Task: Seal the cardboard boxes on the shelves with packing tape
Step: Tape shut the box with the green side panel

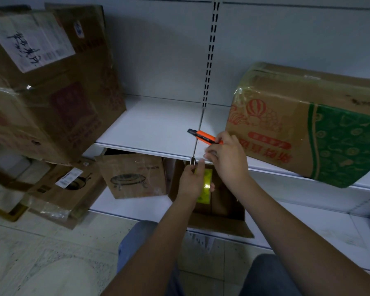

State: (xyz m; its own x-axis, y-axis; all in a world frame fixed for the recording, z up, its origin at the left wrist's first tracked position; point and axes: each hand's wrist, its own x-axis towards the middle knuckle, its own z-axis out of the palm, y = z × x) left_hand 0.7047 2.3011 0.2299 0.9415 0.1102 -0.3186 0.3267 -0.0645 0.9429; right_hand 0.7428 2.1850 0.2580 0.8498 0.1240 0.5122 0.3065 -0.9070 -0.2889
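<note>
Just below the right hand (224, 154), which pinches a pulled tape end while holding an orange knife (205, 136), the left hand (192, 180) grips the tape roll (206, 184) over the open box (218, 212), presumably ready for cutting.

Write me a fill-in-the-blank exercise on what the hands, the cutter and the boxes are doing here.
1. The left hand grips a roll of ____ packing tape.
2. The utility knife behind the right hand has an ____ body.
3. The box with the green printed side sits on the upper shelf, to the ____ of the utility knife.
4. The open cardboard box beneath the hands sits on the ____ shelf.

Missing words: yellow; orange; right; lower
</note>
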